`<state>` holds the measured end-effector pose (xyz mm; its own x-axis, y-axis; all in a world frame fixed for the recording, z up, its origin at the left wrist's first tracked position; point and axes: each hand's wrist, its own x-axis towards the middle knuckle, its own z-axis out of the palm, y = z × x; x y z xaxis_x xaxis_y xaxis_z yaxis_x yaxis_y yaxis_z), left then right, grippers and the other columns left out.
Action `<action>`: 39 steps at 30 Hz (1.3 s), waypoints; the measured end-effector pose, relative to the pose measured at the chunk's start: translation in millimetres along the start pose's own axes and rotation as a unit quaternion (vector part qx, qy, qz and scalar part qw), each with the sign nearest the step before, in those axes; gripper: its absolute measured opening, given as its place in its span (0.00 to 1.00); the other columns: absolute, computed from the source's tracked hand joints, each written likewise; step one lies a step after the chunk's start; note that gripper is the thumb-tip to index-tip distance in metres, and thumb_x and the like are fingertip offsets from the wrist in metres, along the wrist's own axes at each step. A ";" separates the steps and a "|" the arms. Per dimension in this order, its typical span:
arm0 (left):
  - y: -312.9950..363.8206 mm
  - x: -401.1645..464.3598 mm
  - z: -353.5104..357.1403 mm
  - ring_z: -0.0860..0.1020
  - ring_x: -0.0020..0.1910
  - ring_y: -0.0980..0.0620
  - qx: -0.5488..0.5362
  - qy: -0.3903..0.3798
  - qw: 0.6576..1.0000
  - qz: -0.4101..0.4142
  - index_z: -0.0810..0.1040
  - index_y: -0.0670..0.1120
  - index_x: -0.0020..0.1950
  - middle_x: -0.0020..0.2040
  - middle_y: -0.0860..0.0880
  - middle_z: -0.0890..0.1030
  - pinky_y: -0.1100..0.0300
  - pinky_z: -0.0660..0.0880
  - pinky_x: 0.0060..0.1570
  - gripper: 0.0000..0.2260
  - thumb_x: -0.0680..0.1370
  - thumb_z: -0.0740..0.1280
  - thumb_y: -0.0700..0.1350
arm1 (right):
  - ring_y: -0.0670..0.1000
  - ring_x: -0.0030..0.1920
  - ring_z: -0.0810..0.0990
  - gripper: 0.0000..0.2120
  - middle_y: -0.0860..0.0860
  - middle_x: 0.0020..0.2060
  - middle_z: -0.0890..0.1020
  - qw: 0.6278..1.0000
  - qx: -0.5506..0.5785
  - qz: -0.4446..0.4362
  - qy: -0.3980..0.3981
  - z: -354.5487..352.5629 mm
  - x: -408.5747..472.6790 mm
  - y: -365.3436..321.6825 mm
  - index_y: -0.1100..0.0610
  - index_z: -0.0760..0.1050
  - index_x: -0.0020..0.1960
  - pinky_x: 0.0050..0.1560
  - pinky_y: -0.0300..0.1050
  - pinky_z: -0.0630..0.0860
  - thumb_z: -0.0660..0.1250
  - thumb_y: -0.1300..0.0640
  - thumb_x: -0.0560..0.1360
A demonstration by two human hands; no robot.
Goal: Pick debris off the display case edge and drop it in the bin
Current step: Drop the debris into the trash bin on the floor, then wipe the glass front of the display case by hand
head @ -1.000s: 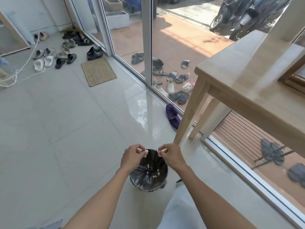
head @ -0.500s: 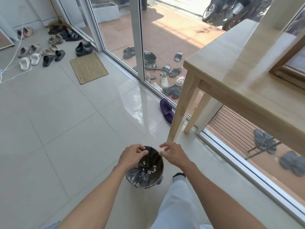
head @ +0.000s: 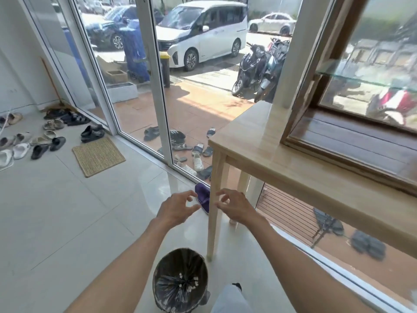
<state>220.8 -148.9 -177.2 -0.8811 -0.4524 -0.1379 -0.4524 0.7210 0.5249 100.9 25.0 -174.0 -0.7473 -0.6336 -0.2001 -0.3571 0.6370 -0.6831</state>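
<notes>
A small round bin [head: 180,281] with a black liner stands on the floor near my feet, with several small white bits of debris lying inside. My left hand [head: 177,207] and my right hand [head: 234,205] hover side by side well above and beyond the bin, fingers spread and curled, nothing in either. The wooden display case [head: 352,141] with glass panes sits on a light wooden table [head: 266,163] to the right; I see no debris on its edge from here.
The table's front leg [head: 213,213] stands just right of the bin. A purple slipper [head: 203,197] lies behind my hands. Glass doors [head: 155,86] run along the right. Shoes [head: 54,141] and a woven mat [head: 98,155] lie at the left.
Both hands pinched white bits over the bin, let them drop, then rose and opened. My view tilted up, so the bin now sits lower in frame.
</notes>
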 end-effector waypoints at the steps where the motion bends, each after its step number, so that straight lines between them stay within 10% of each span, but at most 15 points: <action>1: 11.3 0.2 -9.5 0.78 0.36 0.51 0.003 0.012 1.000 0.014 0.77 0.56 0.64 0.61 0.54 0.81 0.50 0.81 0.51 0.15 0.78 0.69 0.57 | 0.52 0.54 0.81 0.16 0.49 0.53 0.82 1.000 0.006 -0.003 0.007 -10.5 -5.0 -5.4 0.47 0.79 0.60 0.56 0.48 0.77 0.69 0.47 0.74; 8: 80.6 5.1 -63.6 0.76 0.33 0.56 0.024 0.068 0.991 0.111 0.80 0.56 0.59 0.56 0.55 0.83 0.54 0.80 0.47 0.12 0.77 0.70 0.57 | 0.48 0.50 0.82 0.15 0.50 0.54 0.83 0.996 -0.010 -0.060 0.070 -88.6 -43.0 -39.6 0.49 0.79 0.63 0.55 0.45 0.78 0.71 0.52 0.76; 12: 127.7 9.9 -73.2 0.82 0.52 0.49 0.044 0.074 0.982 0.169 0.80 0.53 0.58 0.56 0.51 0.84 0.53 0.79 0.52 0.12 0.77 0.72 0.54 | 0.48 0.48 0.81 0.15 0.52 0.53 0.84 0.990 -0.030 -0.068 0.122 -136.4 -66.5 -39.8 0.49 0.79 0.63 0.51 0.42 0.76 0.70 0.53 0.76; 28: 290.5 2.8 21.9 0.78 0.61 0.48 0.069 0.065 0.918 0.385 0.79 0.49 0.63 0.66 0.49 0.78 0.49 0.78 0.57 0.17 0.78 0.70 0.55 | 0.50 0.53 0.78 0.12 0.47 0.44 0.81 0.945 -0.101 0.093 0.296 -276.8 -208.4 72.6 0.47 0.80 0.60 0.55 0.44 0.73 0.69 0.51 0.77; 39: 310.8 0.5 80.0 0.63 0.76 0.49 0.165 0.042 0.852 0.495 0.63 0.46 0.78 0.78 0.47 0.65 0.52 0.61 0.75 0.37 0.79 0.50 0.70 | 0.51 0.62 0.77 0.20 0.47 0.64 0.77 0.872 -0.102 0.144 0.456 -350.7 -268.0 122.7 0.44 0.75 0.65 0.65 0.53 0.72 0.68 0.48 0.74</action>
<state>68.8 116.9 -81.3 -0.8467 0.4372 0.3032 0.4806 0.8730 0.0834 60.8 426.9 42.1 -0.9240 0.1195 0.3632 -0.1037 0.8360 -0.5389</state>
